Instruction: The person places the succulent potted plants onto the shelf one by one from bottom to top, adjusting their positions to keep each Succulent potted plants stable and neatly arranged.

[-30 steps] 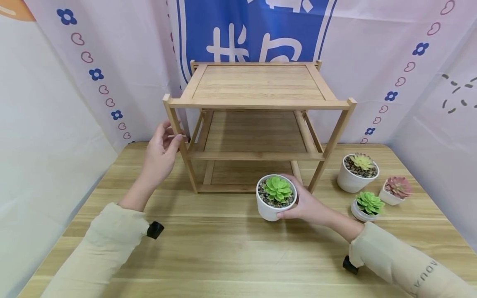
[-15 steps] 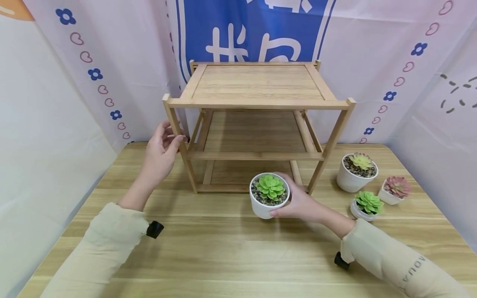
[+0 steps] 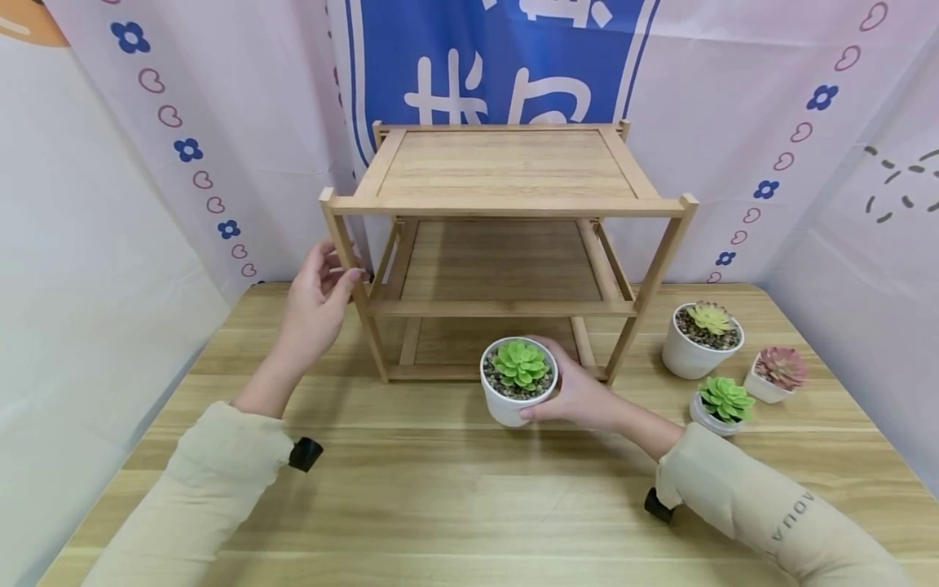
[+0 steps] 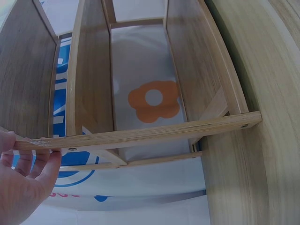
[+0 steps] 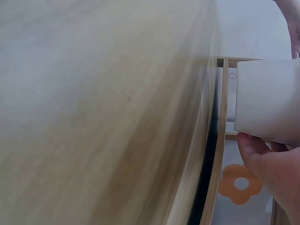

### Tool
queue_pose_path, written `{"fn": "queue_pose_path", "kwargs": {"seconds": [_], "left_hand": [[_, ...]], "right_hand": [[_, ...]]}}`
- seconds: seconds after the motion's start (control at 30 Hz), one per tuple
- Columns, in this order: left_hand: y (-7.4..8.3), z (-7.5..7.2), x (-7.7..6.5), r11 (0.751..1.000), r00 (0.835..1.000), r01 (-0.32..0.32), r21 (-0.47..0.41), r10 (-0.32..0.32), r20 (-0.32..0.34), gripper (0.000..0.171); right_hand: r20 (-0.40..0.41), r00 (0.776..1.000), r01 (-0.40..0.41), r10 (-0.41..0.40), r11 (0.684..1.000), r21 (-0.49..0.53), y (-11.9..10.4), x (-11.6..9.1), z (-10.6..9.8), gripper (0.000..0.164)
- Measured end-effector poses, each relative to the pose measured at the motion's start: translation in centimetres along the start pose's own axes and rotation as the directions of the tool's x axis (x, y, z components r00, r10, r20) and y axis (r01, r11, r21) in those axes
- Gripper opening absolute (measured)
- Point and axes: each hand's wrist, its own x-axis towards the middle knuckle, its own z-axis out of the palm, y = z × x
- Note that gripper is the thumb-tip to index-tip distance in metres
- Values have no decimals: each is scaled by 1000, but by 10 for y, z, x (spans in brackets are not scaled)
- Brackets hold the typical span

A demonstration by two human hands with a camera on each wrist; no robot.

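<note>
My right hand grips a white round pot from its right side, thumb at the front. A bright green succulent sits in the pot on brown gravel. The pot is held in front of the lowest tier of a three-tier wooden shelf; in the right wrist view its white wall shows a gap from the table. My left hand holds the shelf's front left post, thumb in front. In the left wrist view its fingers curl behind the post.
At the right of the wooden table stand a pale yellow succulent in a white pot, a red succulent in a small white pot and a small green succulent. A printed curtain hangs behind the shelf.
My right hand has carried the potted green succulent leftward and slightly up in the view, along the front of the shelf. The left hand keeps its place on the post.
</note>
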Motion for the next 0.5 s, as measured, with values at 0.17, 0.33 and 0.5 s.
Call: {"fn": "queue_pose_path", "kwargs": {"seconds": [0.17, 0.33, 0.5], "left_hand": [[0, 0, 1, 1000, 1000, -4, -5, 4, -3, 46], [0, 0, 1, 1000, 1000, 4, -14, -4, 0, 47], [0, -1, 0, 1000, 1000, 3, -11, -3, 4, 46]], "right_hand": [[8, 1000, -1, 1, 1000, 6, 0, 5, 1, 101], [5, 1000, -23, 23, 1000, 4, -4, 10, 4, 99], [2, 1000, -24, 24, 1000, -10, -5, 15, 6, 98]]}}
